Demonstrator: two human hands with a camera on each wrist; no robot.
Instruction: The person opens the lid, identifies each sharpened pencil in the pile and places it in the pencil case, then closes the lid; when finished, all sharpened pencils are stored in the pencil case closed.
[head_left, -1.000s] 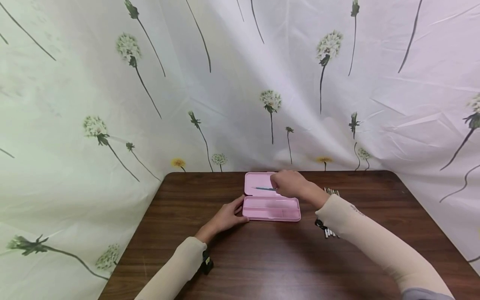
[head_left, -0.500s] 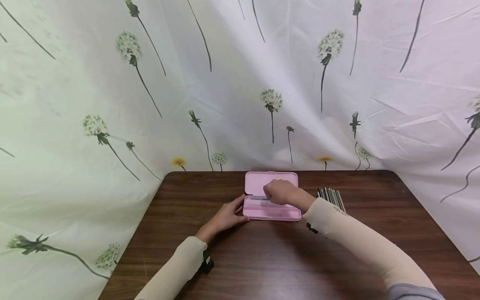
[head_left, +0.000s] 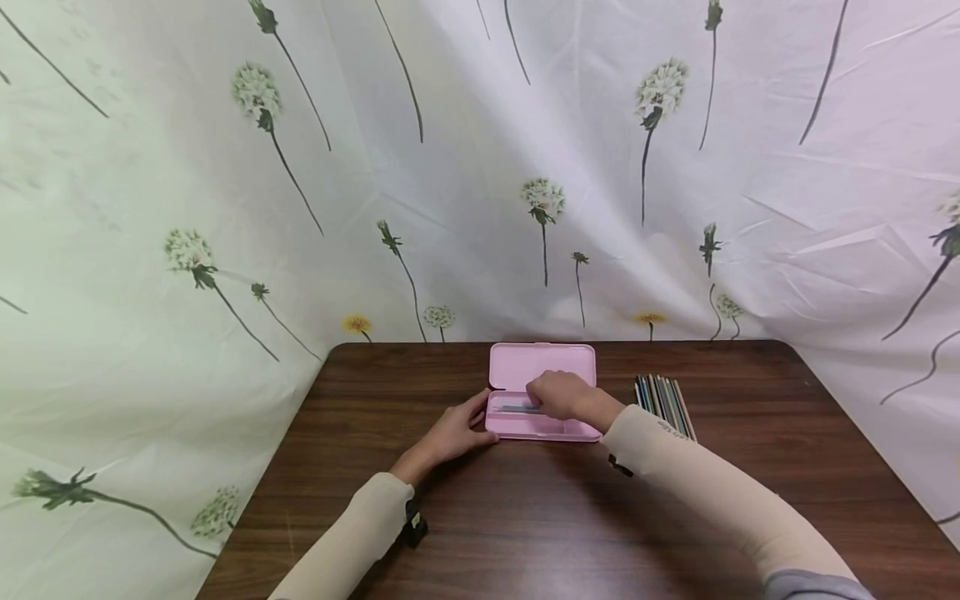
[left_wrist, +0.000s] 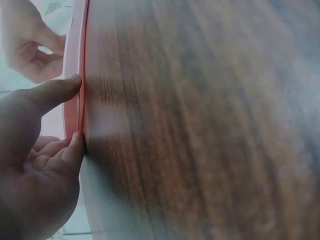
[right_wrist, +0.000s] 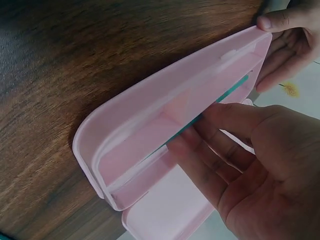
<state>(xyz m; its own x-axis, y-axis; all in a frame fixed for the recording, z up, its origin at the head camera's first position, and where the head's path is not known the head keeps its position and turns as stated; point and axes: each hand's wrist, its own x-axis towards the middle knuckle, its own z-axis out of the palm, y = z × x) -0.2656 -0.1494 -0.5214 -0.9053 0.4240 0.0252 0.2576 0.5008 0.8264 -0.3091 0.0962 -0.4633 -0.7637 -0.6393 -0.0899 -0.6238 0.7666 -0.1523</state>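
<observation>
A pink pencil case point(head_left: 517, 437) lies with its lid point(head_left: 517, 362) folded back on the table. At the case's left end, my left hand point(head_left: 447, 433) holds it, thumb at the front corner and fingers at the back; the left wrist view shows thumb and fingers on its edge. My right hand point(head_left: 562, 395) reaches into the back compartment. A teal pencil point(right_wrist: 232, 89) is pinched between the right thumb and fingers, lying lengthwise along that compartment. Part of the pencil is hidden behind the right hand in the head view.
Several pencils point(head_left: 663, 403) lie side by side to the right of the case, partly covered by the right sleeve point(head_left: 675, 450). The brown wooden table point(head_left: 510, 533) ends at a hanging cloth point(head_left: 450, 208) printed with dandelions.
My right hand has brought the pencil from over the lid down and toward me into the back compartment. More of the loose pencils now show. The left hand has stayed put.
</observation>
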